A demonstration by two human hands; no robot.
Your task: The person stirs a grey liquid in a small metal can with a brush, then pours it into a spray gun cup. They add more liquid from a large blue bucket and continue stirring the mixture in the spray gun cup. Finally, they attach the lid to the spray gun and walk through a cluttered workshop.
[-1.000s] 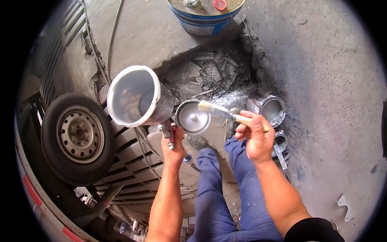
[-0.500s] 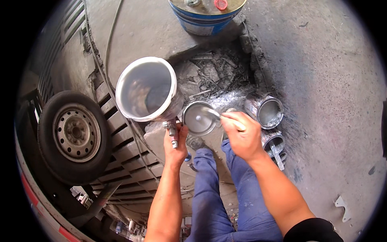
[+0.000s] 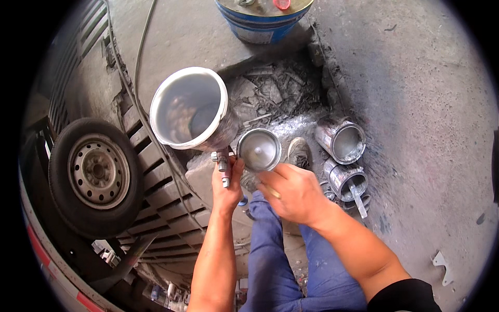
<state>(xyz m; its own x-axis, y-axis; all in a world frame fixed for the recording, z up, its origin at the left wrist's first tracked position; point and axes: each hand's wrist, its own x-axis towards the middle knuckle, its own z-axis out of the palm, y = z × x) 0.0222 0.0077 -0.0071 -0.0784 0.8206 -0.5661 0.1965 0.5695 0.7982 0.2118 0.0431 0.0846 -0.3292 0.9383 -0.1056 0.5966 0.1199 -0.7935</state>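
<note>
My left hand (image 3: pixel 227 179) is closed round the grip of a spray gun (image 3: pixel 222 162) with silver metal knobs. Attached beside it, a round metal cup (image 3: pixel 248 162) faces up, its inside coated silver-grey with a small raised knob at the centre. My right hand (image 3: pixel 293 191) is closed on a brush, whose pale handle (image 3: pixel 274 192) sticks out below the fingers; its head is hidden by the hand. The right fingers are at the cup's near right rim. Just beyond the gun, a white-rimmed bucket (image 3: pixel 223 125) tilts toward me, grey inside.
Two paint-smeared cans (image 3: pixel 325 134) lie tilted at the right, the nearer holding a flat stirring stick (image 3: pixel 357 200). A rubble-filled pit (image 3: pixel 270 91) lies ahead, with a blue drum (image 3: pixel 260 26) beyond. A wheel (image 3: pixel 99 174) and hoses (image 3: pixel 136 67) are at the left.
My right hand has moved left and down with the brush, from over the cup's right side to its near rim. The cup's inside shows more fully. My left hand has barely moved.
</note>
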